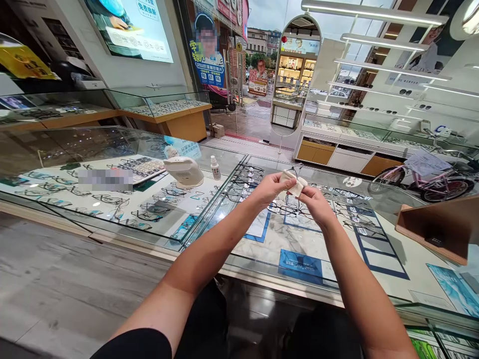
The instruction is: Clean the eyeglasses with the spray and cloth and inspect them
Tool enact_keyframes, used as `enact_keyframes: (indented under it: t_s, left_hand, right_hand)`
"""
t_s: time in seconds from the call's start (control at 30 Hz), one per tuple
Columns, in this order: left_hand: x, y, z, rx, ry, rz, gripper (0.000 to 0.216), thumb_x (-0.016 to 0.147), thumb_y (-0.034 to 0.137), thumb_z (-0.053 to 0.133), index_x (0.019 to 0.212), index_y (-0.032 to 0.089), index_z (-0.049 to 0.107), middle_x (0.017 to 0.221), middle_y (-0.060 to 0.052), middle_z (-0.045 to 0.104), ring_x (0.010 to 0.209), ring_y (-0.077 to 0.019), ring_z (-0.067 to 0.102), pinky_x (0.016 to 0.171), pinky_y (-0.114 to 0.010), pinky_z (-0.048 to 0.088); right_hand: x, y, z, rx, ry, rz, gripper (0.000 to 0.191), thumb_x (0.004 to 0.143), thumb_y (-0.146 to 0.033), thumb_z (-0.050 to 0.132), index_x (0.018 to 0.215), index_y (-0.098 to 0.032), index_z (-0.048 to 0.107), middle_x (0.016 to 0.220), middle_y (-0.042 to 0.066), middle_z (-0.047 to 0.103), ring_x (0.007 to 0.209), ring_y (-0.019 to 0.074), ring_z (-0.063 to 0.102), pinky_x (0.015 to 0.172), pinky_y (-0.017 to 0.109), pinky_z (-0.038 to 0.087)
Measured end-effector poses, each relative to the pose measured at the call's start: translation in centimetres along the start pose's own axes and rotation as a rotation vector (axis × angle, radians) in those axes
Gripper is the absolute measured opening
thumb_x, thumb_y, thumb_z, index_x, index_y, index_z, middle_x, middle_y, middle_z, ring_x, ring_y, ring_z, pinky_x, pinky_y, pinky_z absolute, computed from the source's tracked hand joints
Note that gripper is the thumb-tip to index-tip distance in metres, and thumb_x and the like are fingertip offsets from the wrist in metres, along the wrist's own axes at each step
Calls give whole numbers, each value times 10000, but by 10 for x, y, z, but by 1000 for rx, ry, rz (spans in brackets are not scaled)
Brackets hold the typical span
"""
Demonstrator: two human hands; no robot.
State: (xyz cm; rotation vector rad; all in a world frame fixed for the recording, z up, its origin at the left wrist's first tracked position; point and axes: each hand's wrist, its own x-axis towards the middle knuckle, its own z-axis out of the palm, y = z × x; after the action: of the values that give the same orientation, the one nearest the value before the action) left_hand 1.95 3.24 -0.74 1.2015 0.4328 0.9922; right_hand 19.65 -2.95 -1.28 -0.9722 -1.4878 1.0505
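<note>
Above the glass counter, my left hand pinches a small cream-coloured cloth between thumb and fingers. My right hand closes on the cloth's other side, close to the left. A thin grey piece, like part of an eyeglass frame, sticks up behind the cloth; what the folds cover is hidden. Under my hands, several pairs of eyeglasses lie in rows inside the counter. A white spray bottle stands upright on the glass to the left, apart from my hands.
A white countertop device stands left of the bottle, with a keyboard beyond it. A blue card lies near the counter's front edge. At right are a brown wooden box and a pink bicycle. An oval mirror stands behind.
</note>
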Motion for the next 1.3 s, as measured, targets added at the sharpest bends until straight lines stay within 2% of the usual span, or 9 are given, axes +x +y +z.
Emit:
enact_keyframes:
  t_s: [0.23, 0.43, 0.63, 0.8, 0.93, 1.03, 1.17, 1.3]
  left_hand:
    - [-3, 6, 2, -49, -113, 0, 581, 652, 502, 1007, 1007, 90, 802, 927, -117, 791, 811, -158, 690, 772, -263, 485]
    - [-4, 1, 9, 0, -12, 100, 586, 670, 553, 985, 952, 105, 734, 789, -52, 734, 662, -112, 632, 628, -233, 468]
    - [0, -3, 9, 31, 50, 143, 615, 743, 707, 873, 840, 147, 638, 653, -4, 663, 489, -88, 538, 491, -237, 391]
    - [2, 3, 0, 14, -44, 117, 622, 784, 731, 828, 825, 130, 676, 694, -45, 691, 587, -120, 616, 594, -254, 468]
    - [-2, 6, 0, -35, -103, 59, 596, 703, 592, 957, 982, 126, 711, 782, -42, 727, 657, -123, 650, 656, -249, 497]
    - [-4, 3, 5, -18, -72, 72, 618, 659, 530, 1000, 1026, 129, 704, 838, -42, 740, 682, -116, 652, 651, -236, 494]
    - [-2, -1, 8, 36, -5, 129, 595, 720, 649, 920, 910, 137, 684, 725, -19, 689, 583, -103, 581, 569, -242, 444]
    - [0, 3, 3, 72, -73, 128, 640, 819, 772, 764, 832, 136, 698, 665, -32, 662, 591, -125, 596, 633, -275, 485]
  right_hand:
    - [0, 5, 3, 144, 65, 119, 294, 671, -498, 911, 769, -237, 816, 810, 16, 755, 849, 216, 595, 919, 379, 434]
    - [-1, 0, 4, 112, 4, 91, 262, 737, -481, 877, 792, -233, 815, 881, 36, 775, 982, 254, 623, 991, 398, 424]
    - [-4, -2, 5, 69, -51, 103, 336, 808, -560, 842, 884, -233, 843, 976, 48, 778, 980, 235, 583, 919, 375, 399]
    - [-3, -5, 6, 147, 15, 136, 318, 789, -537, 848, 864, -228, 840, 962, 54, 766, 926, 212, 568, 849, 355, 387]
    - [0, -2, 6, 249, 54, 164, 306, 690, -498, 903, 800, -223, 823, 879, 53, 750, 836, 194, 546, 793, 349, 385]
    - [0, 0, 8, 253, 54, 174, 280, 646, -451, 919, 753, -220, 804, 807, 38, 726, 792, 186, 531, 793, 353, 389]
    - [-2, 0, 10, 206, 32, 171, 292, 715, -480, 888, 815, -215, 816, 843, 42, 749, 846, 201, 560, 844, 364, 392]
    - [-3, -3, 8, 202, 29, 151, 321, 758, -523, 873, 813, -212, 817, 896, 48, 766, 875, 200, 569, 875, 364, 394]
